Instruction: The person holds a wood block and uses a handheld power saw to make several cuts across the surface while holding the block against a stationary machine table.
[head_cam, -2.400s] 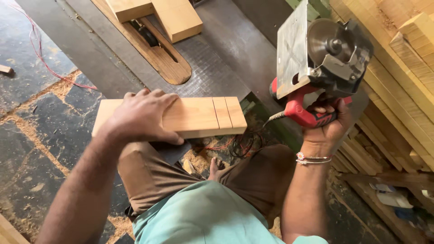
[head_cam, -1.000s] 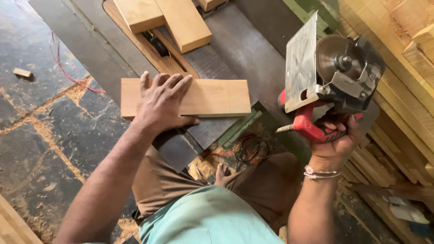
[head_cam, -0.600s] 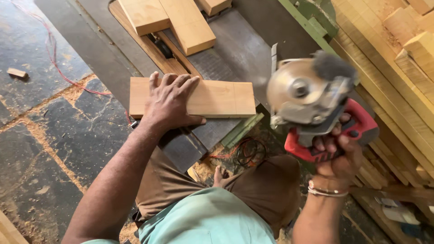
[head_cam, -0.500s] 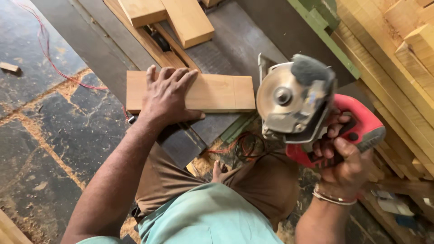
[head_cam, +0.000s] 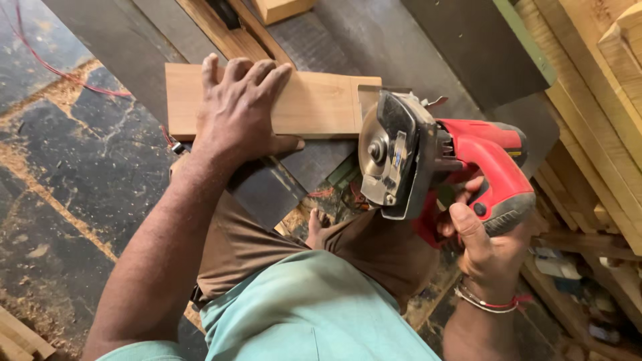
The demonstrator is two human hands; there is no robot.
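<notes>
One board between both hands.

Dark metal sheet, wooden board lying flat on it

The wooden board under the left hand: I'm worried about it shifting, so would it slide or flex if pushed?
The wooden board looks thick and flat, so probably stiff. It lies on a smooth dark surface, so it might slide without the left hand pressing it. Flat-sided, it is unlikely to roll.
</notes>
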